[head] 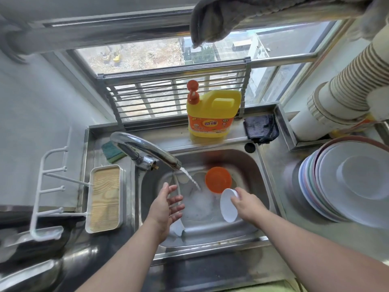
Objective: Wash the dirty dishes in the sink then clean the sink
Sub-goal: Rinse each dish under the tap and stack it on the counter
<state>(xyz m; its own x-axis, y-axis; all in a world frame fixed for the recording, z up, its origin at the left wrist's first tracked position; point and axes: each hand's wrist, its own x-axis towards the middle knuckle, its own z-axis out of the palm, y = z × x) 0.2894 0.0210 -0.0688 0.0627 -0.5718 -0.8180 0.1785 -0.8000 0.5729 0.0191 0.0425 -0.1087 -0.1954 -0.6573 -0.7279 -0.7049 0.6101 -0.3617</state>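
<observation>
Right hand grips white bowl by rim, tilted, over sink at frame centre. Left hand spread, empty, beside tap stream. Orange bowl in basin behind.

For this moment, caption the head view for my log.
Right hand holds a white bowl over the sink as the faucet runs; left hand open.
</observation>
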